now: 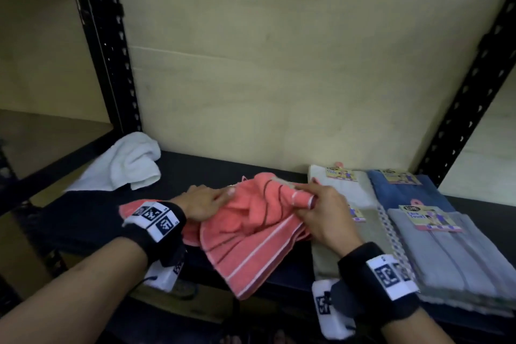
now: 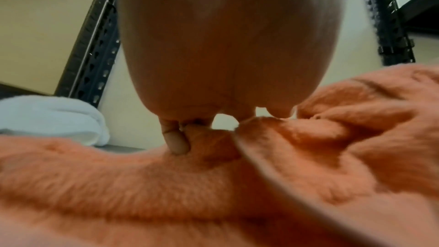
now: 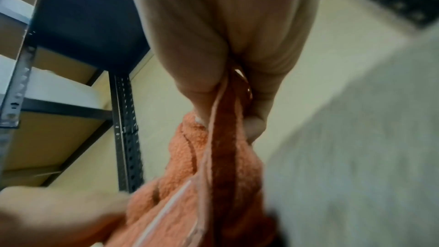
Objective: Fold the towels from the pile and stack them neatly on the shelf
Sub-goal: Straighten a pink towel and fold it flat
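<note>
A coral striped towel lies bunched on the black shelf, its lower end hanging over the front edge. My left hand rests on the towel's left part with its fingers stretched out; in the left wrist view a fingertip presses into the coral towel. My right hand pinches the towel's upper right corner and holds it slightly raised. In the right wrist view the thumb and fingers of my right hand clamp the coral towel by its edge.
A crumpled white towel lies at the shelf's back left. Folded towels with paper labels lie to the right: a beige one, a blue one and a grey stack. Black perforated uprights flank a plywood back panel.
</note>
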